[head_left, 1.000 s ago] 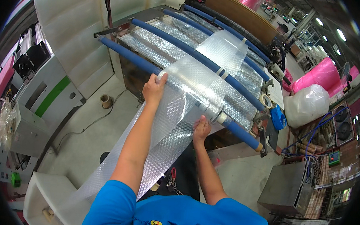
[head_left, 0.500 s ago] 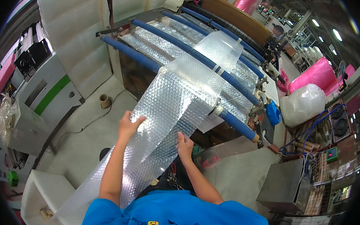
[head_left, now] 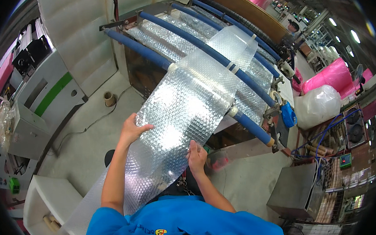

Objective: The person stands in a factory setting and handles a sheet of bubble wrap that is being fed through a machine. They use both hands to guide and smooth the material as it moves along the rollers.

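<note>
A long clear sheet of bubble wrap (head_left: pixel 175 112) comes off the blue rollers (head_left: pixel 192 42) of a machine and runs down past my body to the lower left. My left hand (head_left: pixel 131 130) pinches its left edge, thumb lying on top and fingers hidden beneath. At the right edge, my right hand (head_left: pixel 197 156) grips the bubble wrap between thumb and curled fingers. Between my hands the sheet is fairly flat and shiny. It passes over the nearest blue roller and under the one behind it.
A cardboard tube (head_left: pixel 109 98) stands on the floor at the left, beside a cable. Right of the machine are a blue tape dispenser (head_left: pixel 288 115), a bagged white roll (head_left: pixel 320 107), pink rolls (head_left: pixel 329 77) and a metal box (head_left: pixel 293 189). A person (head_left: pixel 293 28) is far back.
The bubble wrap, twisted and creased near the roller before, now lies flatter. My right hand has shifted slightly right; both hands keep hold of the edges.
</note>
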Motion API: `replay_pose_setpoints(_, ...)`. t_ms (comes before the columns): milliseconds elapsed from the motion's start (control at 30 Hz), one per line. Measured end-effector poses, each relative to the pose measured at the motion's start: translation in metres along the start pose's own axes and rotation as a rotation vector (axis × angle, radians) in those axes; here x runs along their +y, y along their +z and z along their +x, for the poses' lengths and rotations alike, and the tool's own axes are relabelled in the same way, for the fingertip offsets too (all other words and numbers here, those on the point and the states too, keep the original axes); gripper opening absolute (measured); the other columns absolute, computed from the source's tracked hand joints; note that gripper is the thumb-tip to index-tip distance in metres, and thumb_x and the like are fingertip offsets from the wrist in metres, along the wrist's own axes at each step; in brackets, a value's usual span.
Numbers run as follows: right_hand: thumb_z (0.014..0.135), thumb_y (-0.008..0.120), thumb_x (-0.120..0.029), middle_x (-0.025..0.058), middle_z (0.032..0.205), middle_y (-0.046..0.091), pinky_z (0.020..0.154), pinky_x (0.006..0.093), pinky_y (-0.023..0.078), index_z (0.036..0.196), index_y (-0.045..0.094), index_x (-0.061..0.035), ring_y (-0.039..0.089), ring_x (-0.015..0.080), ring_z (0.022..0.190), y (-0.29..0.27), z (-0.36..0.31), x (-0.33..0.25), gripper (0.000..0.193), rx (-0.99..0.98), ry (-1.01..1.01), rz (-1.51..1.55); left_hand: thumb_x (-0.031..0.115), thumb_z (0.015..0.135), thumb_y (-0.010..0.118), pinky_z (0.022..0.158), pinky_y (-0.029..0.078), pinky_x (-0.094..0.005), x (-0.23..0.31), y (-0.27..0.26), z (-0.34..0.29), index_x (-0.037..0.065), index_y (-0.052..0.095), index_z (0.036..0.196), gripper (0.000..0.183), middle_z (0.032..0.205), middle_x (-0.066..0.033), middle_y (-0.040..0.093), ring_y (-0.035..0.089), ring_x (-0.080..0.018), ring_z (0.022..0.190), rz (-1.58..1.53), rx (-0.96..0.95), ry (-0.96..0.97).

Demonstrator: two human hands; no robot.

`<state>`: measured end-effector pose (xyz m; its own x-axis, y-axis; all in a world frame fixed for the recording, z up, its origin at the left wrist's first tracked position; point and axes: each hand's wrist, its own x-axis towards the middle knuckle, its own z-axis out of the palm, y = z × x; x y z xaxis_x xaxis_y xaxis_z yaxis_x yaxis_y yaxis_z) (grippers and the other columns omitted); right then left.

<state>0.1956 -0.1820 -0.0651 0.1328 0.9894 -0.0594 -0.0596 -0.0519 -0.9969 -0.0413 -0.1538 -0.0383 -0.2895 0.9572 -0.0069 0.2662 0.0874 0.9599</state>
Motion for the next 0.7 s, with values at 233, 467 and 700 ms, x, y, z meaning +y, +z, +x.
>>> replay_pose_setpoints(233, 0.086, 0.048, -0.029, -0.0015, 0.057, 0.050, 0.046, 0.0224, 0.038, 0.078, 0.059, -0.0025, 0.044, 0.0059, 0.049, -0.007, 0.018, 0.037, 0.030, 0.103, -0.248, -0.440, 0.044, 0.056, 0.074, 0.069, 0.045, -0.0337, 0.001, 0.000, 0.023, -0.005, 0.057, 0.094, 0.065, 0.088, -0.0151, 0.061, 0.058, -0.0242, 0.080, 0.411, -0.223, -0.184)
replay_pose_setpoints(467, 0.085, 0.052, -0.028, -0.0046, 0.055, 0.044, 0.040, 0.0184, 0.031, 0.075, 0.057, -0.0041, 0.039, 0.0022, 0.045, -0.005, 0.029, 0.056, 0.026, 0.008, -0.047, -0.185, 0.039, 0.080, 0.054, 0.057, 0.041, -0.0234, 0.031, 0.010, 0.113, 0.003, 0.060, 0.094, 0.039, 0.072, -0.0005, 0.057, 0.050, -0.0082, 0.061, -0.153, -0.452, -0.168)
replay_pose_setpoints(700, 0.086, 0.050, -0.029, -0.0040, 0.054, 0.042, 0.041, 0.0190, 0.031, 0.061, 0.048, -0.0079, 0.039, 0.0031, 0.045, -0.008, 0.029, 0.051, 0.032, -0.016, -0.053, -0.240, 0.029, 0.057, 0.075, 0.064, 0.044, -0.0282, 0.060, 0.037, 0.112, -0.003, 0.059, 0.090, 0.049, 0.080, -0.0097, 0.061, 0.055, -0.0160, 0.070, 0.150, -0.427, -0.120)
